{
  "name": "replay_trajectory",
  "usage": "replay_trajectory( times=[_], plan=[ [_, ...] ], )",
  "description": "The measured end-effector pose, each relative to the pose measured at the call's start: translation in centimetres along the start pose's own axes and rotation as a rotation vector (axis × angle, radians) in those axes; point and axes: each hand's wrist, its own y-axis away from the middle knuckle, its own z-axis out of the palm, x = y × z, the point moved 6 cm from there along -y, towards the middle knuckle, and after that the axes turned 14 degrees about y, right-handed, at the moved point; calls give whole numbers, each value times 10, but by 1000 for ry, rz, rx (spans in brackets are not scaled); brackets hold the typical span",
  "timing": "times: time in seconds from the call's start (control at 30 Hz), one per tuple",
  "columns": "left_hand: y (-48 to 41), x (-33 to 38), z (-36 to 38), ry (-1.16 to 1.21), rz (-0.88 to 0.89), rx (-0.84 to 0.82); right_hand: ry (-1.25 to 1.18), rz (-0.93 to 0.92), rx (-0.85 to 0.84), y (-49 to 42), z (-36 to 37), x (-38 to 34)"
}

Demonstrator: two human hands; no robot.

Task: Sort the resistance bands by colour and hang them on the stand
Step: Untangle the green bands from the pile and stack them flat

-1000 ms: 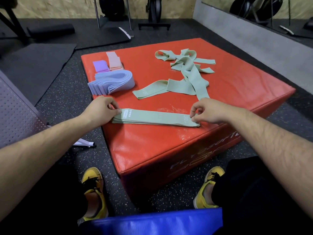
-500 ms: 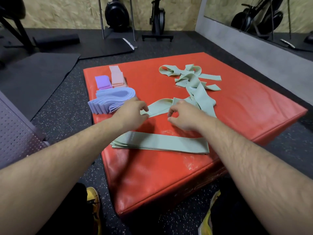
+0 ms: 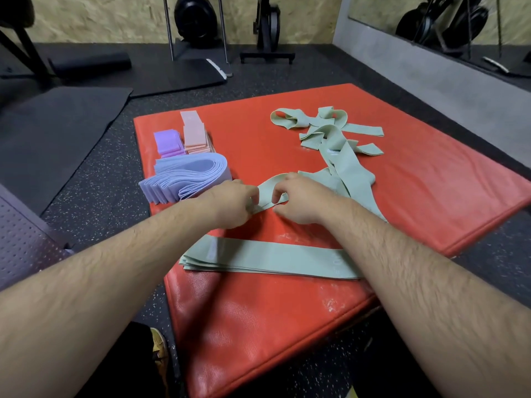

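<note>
Nearest, along the near edge of the red padded box, lies a flat stack of green bands, laid one on another and fairly even.

Just behind the stack, both hands work on one loose green band. The left hand has its fingers curled and pinches the looped end of this band. The right hand is also curled and pinches the same end, close beside the left one. The rest of the band runs away to the right, toward the others.

At the left edge lies a pile of lilac bands, folded over. Behind it, toward the far left corner, are the folded purple bands and the pink bands, side by side.

Farthest, a tangle of green bands waits unsorted.

I judge the band to be light, soft and limp, a little stretchy. It should be held at the two ends of the loop, so it lies flat. Pulling quickly may drag the tangle along.
</note>
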Motion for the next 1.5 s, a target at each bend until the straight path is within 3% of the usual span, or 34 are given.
replay_trajectory(
  times=[0.13,0.33,0.57,0.73,0.97,1.2,1.27,1.5],
  plan=[
    [7,-4,-4,-17,-13,-50,14,14,-2,4,-2,2],
    [19,4,-13,20,63,46,-55,-21,79,13,-6,-3],
    [31,17,-53,541,131,398,-457,-84,236,19,-28,-16],
    [39,13,-75,765,129,532,-599,-77,302,27,-54,-13],
    [45,12,-76,946,77,479,-542,-79,394,37,-65,-12],
    [42,25,-57,1374,-95,316,-509,-51,355,41,-62,-20],
    [42,29,-52,1410,-84,271,-514,-60,369,42,-64,-23],
    [45,20,-58,1297,-96,387,-571,-83,272,43,-57,-25]
  ],
)
